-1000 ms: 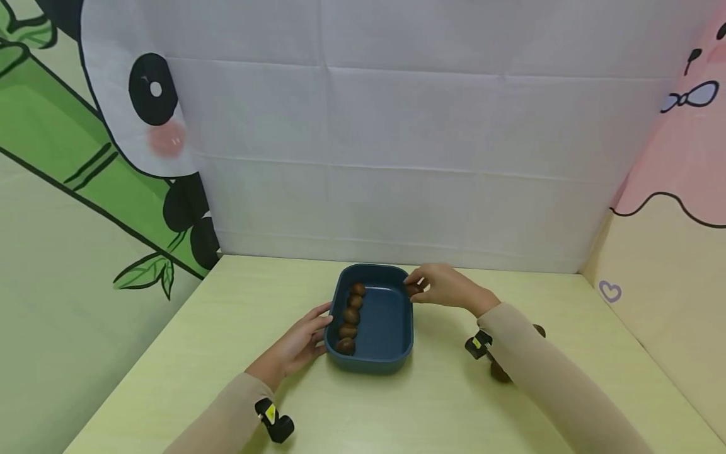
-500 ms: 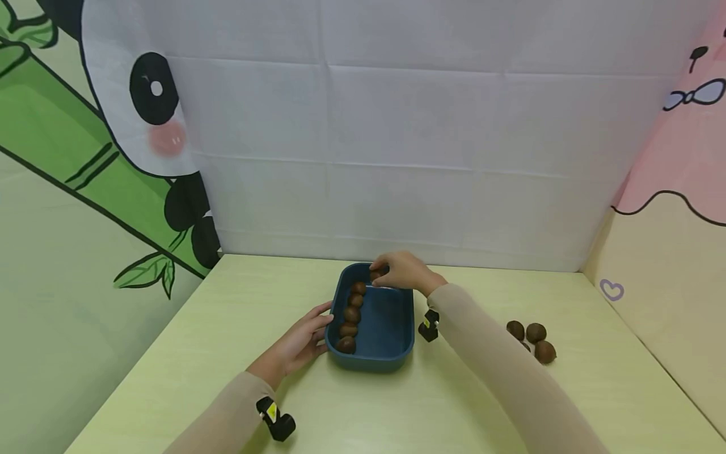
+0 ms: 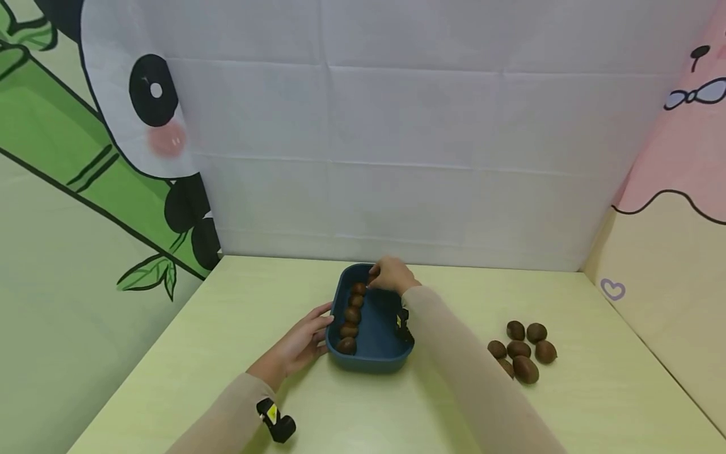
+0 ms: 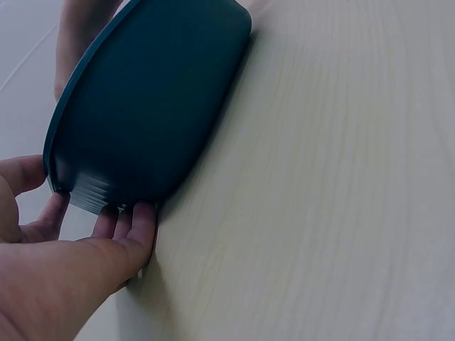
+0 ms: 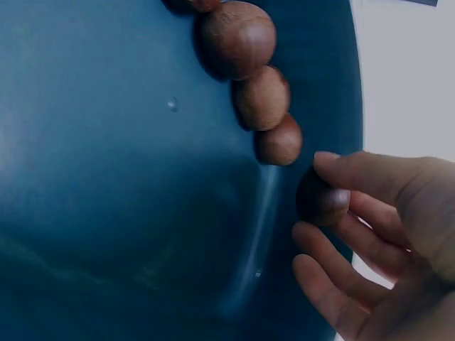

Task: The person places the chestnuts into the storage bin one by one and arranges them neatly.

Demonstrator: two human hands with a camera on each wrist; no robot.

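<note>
A deep blue rectangular plastic container (image 3: pixel 370 364) stands on the table with a row of several brown chestnuts (image 3: pixel 351 314) along its left inner side. My right hand (image 3: pixel 394 275) is over the container's far end and pinches one chestnut (image 5: pixel 323 200) between thumb and fingers. In the right wrist view that chestnut is low at the far wall, just past the end of the row. Against the left outer wall rests my left hand (image 3: pixel 300 340), its fingers spread; in the left wrist view its fingertips (image 4: pixel 144 213) touch the wall near the table.
A loose group of several chestnuts (image 3: pixel 518 350) lies on the pale wooden table (image 3: pixel 317 403) to the right, partly behind the right sleeve (image 3: pixel 459 359). A white cloth backdrop (image 3: pixel 397 208) rises behind the table's far edge, close to the container.
My right hand has carried a chestnut from the container's right rim leftward and into its far end. The loose chestnuts have come out from behind the sleeve. The left hand keeps its place.
</note>
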